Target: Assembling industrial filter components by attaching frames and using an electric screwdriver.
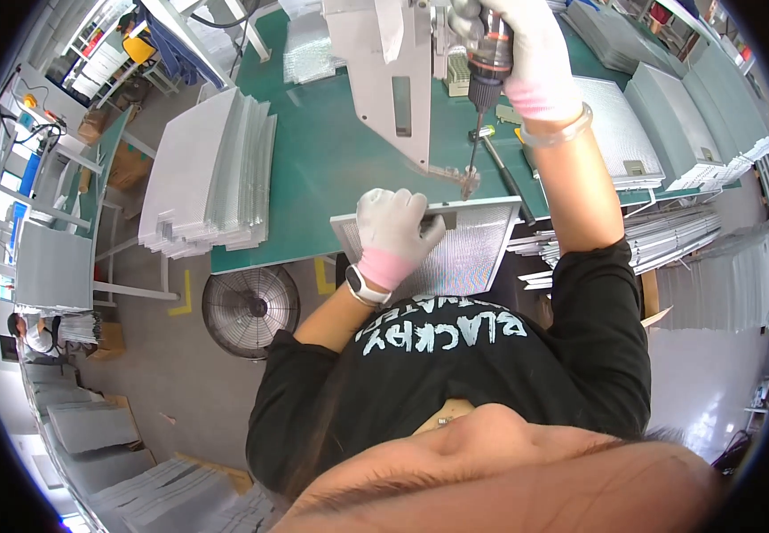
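From my station I see the gloved left hand (393, 226) curled over the upper edge of the panel (469, 253), at the front of the green table (309, 178); the gloved right hand (535, 58) is wrapped around a power drill (493, 51), its bit (475, 147) pointing down; I judge that sideways pressure could make the bit skid, or a slack hold let the panel twist. The panel appears metallic, flat and fine-meshed; the table is smooth.

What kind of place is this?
Likely a factory workshop: stacks of grey panels, a long green workbench, and a power drill in the person's right hand.
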Motion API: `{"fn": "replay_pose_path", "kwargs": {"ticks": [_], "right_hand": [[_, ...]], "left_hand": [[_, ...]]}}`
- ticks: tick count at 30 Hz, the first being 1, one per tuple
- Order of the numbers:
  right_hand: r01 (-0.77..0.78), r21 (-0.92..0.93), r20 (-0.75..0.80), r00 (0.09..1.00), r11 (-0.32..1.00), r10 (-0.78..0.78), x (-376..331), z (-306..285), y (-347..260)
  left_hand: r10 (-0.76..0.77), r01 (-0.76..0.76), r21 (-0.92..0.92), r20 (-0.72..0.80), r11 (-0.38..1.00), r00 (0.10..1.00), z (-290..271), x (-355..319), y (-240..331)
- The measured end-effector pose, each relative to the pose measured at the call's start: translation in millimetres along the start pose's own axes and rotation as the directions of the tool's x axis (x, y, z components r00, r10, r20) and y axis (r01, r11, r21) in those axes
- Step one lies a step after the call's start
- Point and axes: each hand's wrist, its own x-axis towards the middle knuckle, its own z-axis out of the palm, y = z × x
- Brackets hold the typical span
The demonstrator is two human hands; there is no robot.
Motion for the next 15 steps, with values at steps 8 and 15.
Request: {"fn": "replay_pose_path", "kwargs": {"ticks": [8,15], "right_hand": [[-0.335,-0.229,-0.522,0.835,0.914,0.175,-39,59,6],[-0.322,-0.150,-0.493,0.844,0.935,0.212,-40,57,10]], "left_hand": [[-0.015,0.010,-0.045,-0.123,0.999,0.992,-7,-25,11],[0.011,-0.024,-0.068,-0.192,0.997,0.981,-8,-30,11]]}}
